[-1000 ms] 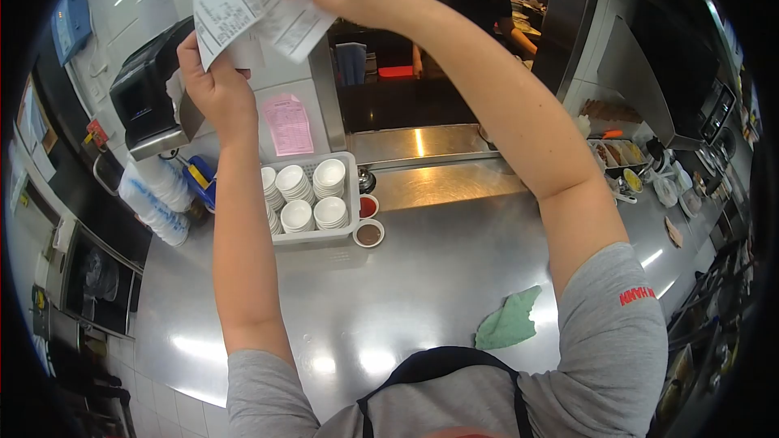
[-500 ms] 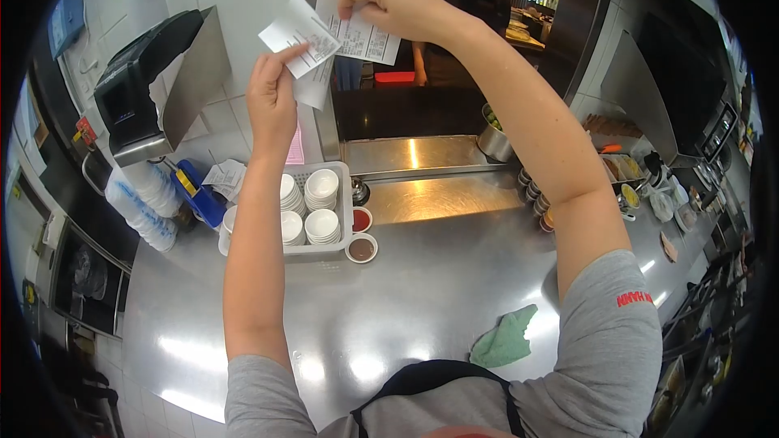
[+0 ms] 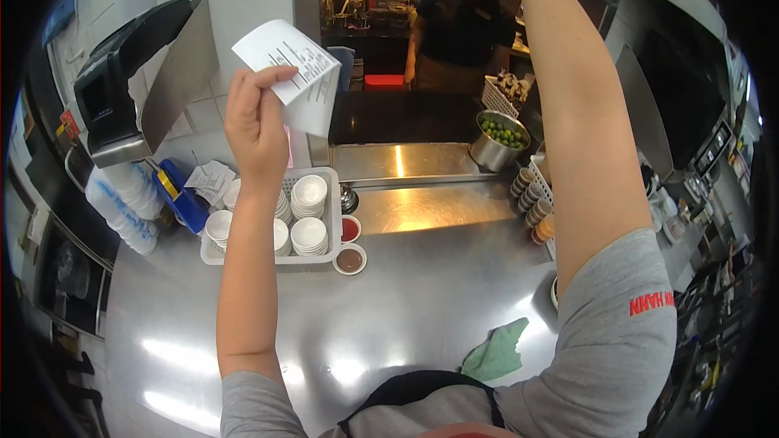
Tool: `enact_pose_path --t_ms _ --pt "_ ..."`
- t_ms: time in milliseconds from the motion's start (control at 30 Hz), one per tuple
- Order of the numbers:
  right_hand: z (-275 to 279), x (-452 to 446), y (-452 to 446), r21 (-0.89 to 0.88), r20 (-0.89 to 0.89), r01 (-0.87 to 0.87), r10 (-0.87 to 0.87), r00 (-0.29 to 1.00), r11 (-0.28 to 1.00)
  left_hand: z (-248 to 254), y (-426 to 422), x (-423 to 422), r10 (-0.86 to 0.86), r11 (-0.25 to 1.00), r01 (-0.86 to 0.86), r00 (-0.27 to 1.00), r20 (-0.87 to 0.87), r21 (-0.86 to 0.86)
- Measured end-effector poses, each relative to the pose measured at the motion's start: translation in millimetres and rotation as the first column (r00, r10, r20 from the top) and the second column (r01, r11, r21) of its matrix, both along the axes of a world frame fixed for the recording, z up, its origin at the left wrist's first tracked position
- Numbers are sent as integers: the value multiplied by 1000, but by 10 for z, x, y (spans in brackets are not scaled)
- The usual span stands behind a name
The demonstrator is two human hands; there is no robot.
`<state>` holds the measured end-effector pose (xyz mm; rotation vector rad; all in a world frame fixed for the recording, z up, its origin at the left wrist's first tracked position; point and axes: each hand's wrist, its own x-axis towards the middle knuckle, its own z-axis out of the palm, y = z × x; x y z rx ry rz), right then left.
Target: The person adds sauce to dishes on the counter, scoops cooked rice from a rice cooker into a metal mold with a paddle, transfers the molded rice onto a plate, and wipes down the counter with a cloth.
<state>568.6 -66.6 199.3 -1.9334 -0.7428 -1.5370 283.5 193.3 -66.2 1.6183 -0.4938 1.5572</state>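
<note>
Raised at the upper left, my left hand (image 3: 258, 126) pinches printed order slips (image 3: 284, 61) between thumb and fingers. One slip overlaps another, with printed lines facing me. My right arm (image 3: 584, 105) stretches up past the top edge of the view, so the hand itself is out of sight. Below my left hand, a light grey plastic basket (image 3: 334, 223) holds stacks of small white bowls (image 3: 309, 195), partly hidden by my forearm.
Beside the basket stand cups of red sauce (image 3: 350, 229) and brown sauce (image 3: 350, 259). A metal pot of green limes (image 3: 501, 139) sits by the pass ledge. A green cloth (image 3: 497, 351) lies on the steel counter (image 3: 389, 300). Another person (image 3: 458, 32) stands beyond the opening.
My right hand has left the slips and gone up out of view to the right. My left hand keeps hold of slips, slightly lower and further left. The person beyond the opening shows more.
</note>
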Motion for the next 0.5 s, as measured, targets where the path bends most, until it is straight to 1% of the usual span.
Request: enact_pose_path --t_ms 33,67,100,133,167,200,233,300,333,367,400,433,500 --pt "-12 90 -49 -16 9 -6 6 1000 1000 -24 -14 -70 7 1000 -6 1000 -19 26" --pt "-38 171 -86 12 -53 34 -34 998 999 -57 -15 -150 13 998 -11 999 -43 54" --pt "-38 233 -110 40 -117 76 -71 991 996 -87 -3 -231 19 999 -17 999 -39 42" --pt "-25 296 -141 32 -116 71 -67 991 997 -116 10 -317 20 999 -19 999 -30 45" --pt "-6 365 -163 24 18 100 -100 995 995 -145 20 -402 21 999 -20 1000 -21 50" --pt "2 417 -171 21 152 130 -132 980 991 -173 33 -489 82 995 -80 996 -18 62" --pt "49 409 -169 28 110 145 -148 983 989 -230 59 -559 82 995 -81 996 -22 56" --pt "69 373 -175 -64 57 282 -279 959 957 -335 128 -686 152 986 -150 988 -21 69" --pt "47 357 -150 -67 62 281 -277 959 957 -387 148 -746 160 985 -157 987 -31 75" --pt "-31 291 -87 -75 136 422 -410 902 903 -426 162 -782 163 984 -161 986 -29 71" --pt "-134 188 -24 -72 207 554 -531 822 829 -473 171 -810 153 988 -152 988 -25 32" --pt "-214 58 14 -72 207 552 -528 823 831 -513 180 -840 142 990 -142 990 -18 -5" --pt "-328 -242 49 2 0 500 -500 866 866 -577 195 -917 122 992 -123 991 -45 -30"
